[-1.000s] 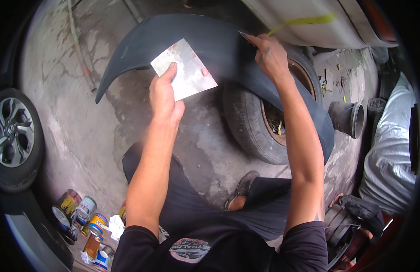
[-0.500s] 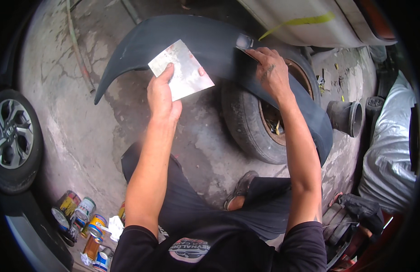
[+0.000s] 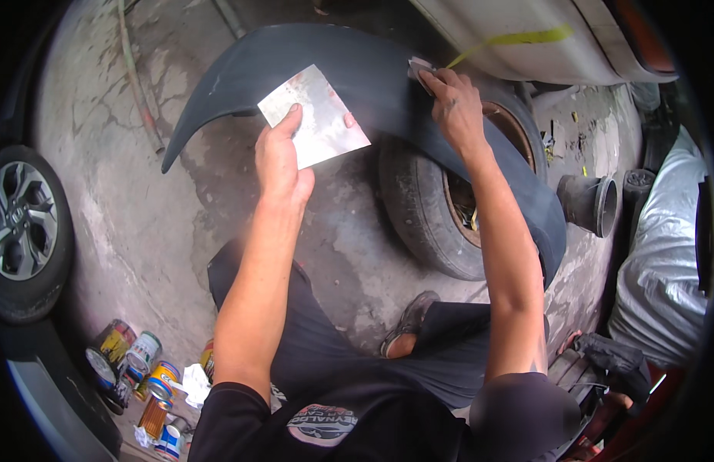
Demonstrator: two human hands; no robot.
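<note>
My left hand [image 3: 281, 158] grips a square, pale mixing plate [image 3: 326, 119] by its near edge, thumb on top; greyish smears mark its surface. A dark grey curved car fender [image 3: 318, 48] lies beyond it, propped over an upright tire [image 3: 422, 208]. Closed fingers of my right hand [image 3: 459, 112] pinch a small flat spreader [image 3: 419, 66], pressed to the fender's upper surface right of its middle. My fingers partly cover the spreader and the spot under it.
A white vehicle panel [image 3: 519, 58] with yellow tape hangs over the far right. Right of the fender lies a black pipe piece [image 3: 592, 204]. Paint cans [image 3: 144, 351] cluster at the lower left, below a car wheel [image 3: 22, 223]. A pole [image 3: 139, 92] lies far left.
My right hand has moved the spreader slightly up and away over the fender, onto the light patch seen before. The left hand and plate have barely shifted.
</note>
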